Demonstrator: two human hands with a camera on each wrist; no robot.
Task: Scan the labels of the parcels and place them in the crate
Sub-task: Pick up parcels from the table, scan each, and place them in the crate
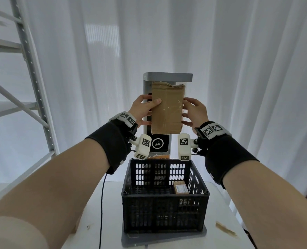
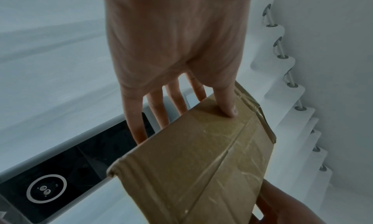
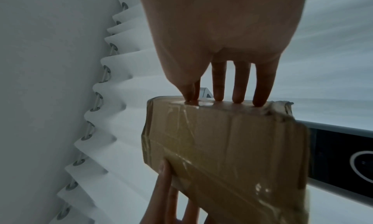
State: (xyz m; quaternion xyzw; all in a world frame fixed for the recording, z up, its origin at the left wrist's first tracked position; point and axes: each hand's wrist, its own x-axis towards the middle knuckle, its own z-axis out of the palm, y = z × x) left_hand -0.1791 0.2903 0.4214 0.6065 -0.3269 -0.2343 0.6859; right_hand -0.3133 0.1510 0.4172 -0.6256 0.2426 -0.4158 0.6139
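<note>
A taped brown cardboard parcel (image 1: 167, 108) (image 2: 201, 160) (image 3: 226, 144) is held upright in front of the grey scanner tower (image 1: 167, 77), under its top hood. My left hand (image 1: 145, 109) (image 2: 177, 55) grips the parcel's left edge, thumb on the near face and fingers behind. My right hand (image 1: 194, 112) (image 3: 222, 44) holds the right edge with thumb and fingertips on it. Below stands a black plastic crate (image 1: 164, 196) with a small labelled parcel (image 1: 180, 187) inside at the right. The held parcel's far face is hidden.
The scanner's dark screen (image 1: 159, 143) (image 2: 66, 163) with a round icon shows under the parcel. White curtains hang behind. A metal shelving frame (image 1: 32, 72) stands at the left. A cable (image 1: 101, 203) runs over the white table (image 1: 98, 221), and a cardboard scrap (image 1: 225, 229) lies at its right.
</note>
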